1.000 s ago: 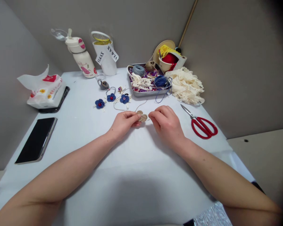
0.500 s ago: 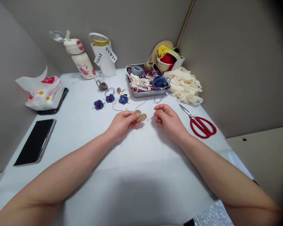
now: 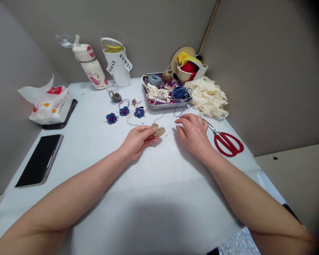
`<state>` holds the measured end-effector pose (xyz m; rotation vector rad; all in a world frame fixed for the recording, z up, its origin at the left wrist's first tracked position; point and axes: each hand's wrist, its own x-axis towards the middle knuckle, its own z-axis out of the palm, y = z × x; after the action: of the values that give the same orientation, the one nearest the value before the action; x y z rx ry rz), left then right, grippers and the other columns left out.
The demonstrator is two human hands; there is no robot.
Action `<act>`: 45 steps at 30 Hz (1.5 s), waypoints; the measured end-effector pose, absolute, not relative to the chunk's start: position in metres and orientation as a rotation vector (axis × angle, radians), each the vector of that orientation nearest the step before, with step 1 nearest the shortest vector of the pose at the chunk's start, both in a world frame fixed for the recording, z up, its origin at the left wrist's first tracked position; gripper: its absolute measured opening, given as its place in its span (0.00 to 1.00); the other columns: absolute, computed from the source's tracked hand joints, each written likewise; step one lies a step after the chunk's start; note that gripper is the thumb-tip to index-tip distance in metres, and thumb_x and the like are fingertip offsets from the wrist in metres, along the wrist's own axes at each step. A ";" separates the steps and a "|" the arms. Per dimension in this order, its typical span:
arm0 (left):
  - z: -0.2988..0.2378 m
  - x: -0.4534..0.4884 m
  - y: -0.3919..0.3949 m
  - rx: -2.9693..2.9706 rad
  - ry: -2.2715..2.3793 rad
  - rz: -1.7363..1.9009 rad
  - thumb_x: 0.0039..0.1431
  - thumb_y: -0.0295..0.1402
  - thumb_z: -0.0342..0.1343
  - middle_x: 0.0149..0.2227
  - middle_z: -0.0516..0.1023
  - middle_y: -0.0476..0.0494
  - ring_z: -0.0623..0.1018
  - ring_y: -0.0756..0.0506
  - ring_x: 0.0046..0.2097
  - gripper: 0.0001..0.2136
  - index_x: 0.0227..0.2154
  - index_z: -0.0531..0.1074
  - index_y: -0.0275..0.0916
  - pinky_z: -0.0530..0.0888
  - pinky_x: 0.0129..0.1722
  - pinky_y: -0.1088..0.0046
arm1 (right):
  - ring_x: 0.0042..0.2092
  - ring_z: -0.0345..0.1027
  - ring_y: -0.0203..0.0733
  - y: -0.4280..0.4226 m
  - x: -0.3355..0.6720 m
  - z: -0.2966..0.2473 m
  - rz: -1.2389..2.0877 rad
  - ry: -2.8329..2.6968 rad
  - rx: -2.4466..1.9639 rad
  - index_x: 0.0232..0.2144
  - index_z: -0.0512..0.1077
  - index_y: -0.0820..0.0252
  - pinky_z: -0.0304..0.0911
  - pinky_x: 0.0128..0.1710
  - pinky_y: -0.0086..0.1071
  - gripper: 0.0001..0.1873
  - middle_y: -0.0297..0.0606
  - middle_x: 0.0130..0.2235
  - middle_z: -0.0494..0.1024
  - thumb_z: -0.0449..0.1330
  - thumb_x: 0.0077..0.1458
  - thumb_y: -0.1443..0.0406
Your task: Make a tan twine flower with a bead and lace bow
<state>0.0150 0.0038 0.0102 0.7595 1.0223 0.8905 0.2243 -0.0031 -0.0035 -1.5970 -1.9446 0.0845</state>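
My left hand [image 3: 140, 141] pinches a small beige flower-shaped piece with rounded petals [image 3: 158, 130] between thumb and fingers, just above the table. Across a short gap to the right is my right hand [image 3: 192, 132], its thumb and index finger apart and nothing plainly gripped. A thin pale sliver, too small to name, shows by its fingertips, and a faint thread seems to run toward the beige piece. Beyond my left hand lie blue fabric flowers with bead centres [image 3: 139, 112]. Red-handled scissors [image 3: 225, 141] lie beside my right hand, their tips partly behind it.
A metal tray [image 3: 170, 106] holds yarn balls, lace and beads. Cream lace [image 3: 208, 97] is heaped to its right. Farther back stand a bottle [image 3: 93, 72] and a white container [image 3: 121, 76]. At left are a phone [image 3: 39, 161] and a tissue pack [image 3: 51, 106].
My right hand has turned over and its fingers have spread, now reaching nearer the scissors' tips. The left hand keeps the beige flower-shaped piece almost in place.
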 end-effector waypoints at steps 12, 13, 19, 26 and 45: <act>0.008 0.017 -0.004 0.729 0.944 0.879 0.47 0.34 0.69 0.36 0.80 0.42 0.78 0.51 0.35 0.11 0.31 0.78 0.32 0.76 0.41 0.75 | 0.35 0.68 0.39 -0.018 0.193 0.006 1.134 -1.419 -1.339 0.31 0.76 0.59 0.62 0.38 0.34 0.11 0.36 0.33 0.79 0.64 0.51 0.57; 0.008 0.018 -0.004 0.726 0.947 0.877 0.47 0.34 0.69 0.35 0.80 0.42 0.78 0.51 0.35 0.11 0.31 0.78 0.32 0.76 0.41 0.76 | 0.35 0.69 0.39 -0.018 0.193 0.005 1.156 -1.391 -1.328 0.31 0.77 0.59 0.62 0.39 0.34 0.10 0.36 0.33 0.79 0.65 0.51 0.58; 0.007 0.018 -0.004 0.704 0.943 0.855 0.48 0.35 0.68 0.35 0.79 0.43 0.77 0.51 0.35 0.11 0.31 0.78 0.33 0.75 0.43 0.74 | 0.34 0.68 0.37 -0.017 0.195 0.003 1.204 -1.411 -1.286 0.33 0.76 0.59 0.61 0.38 0.33 0.10 0.35 0.33 0.78 0.64 0.52 0.59; 0.011 0.016 -0.004 0.691 0.946 0.814 0.49 0.34 0.67 0.34 0.79 0.43 0.77 0.51 0.36 0.09 0.30 0.78 0.34 0.75 0.41 0.75 | 0.33 0.67 0.37 -0.017 0.197 0.002 1.256 -1.406 -1.255 0.34 0.75 0.58 0.61 0.36 0.32 0.11 0.34 0.33 0.77 0.64 0.51 0.58; 0.012 0.015 -0.004 0.632 0.934 0.752 0.51 0.31 0.65 0.31 0.76 0.44 0.76 0.52 0.34 0.06 0.30 0.76 0.33 0.75 0.38 0.76 | 0.37 0.68 0.38 -0.018 0.197 0.002 1.246 -1.498 -1.133 0.35 0.74 0.58 0.63 0.41 0.33 0.07 0.34 0.35 0.77 0.63 0.54 0.62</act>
<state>0.0149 -0.0037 0.0119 0.6325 0.9335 0.7523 0.1969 -0.0176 0.0022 -1.1325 -1.4978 1.2463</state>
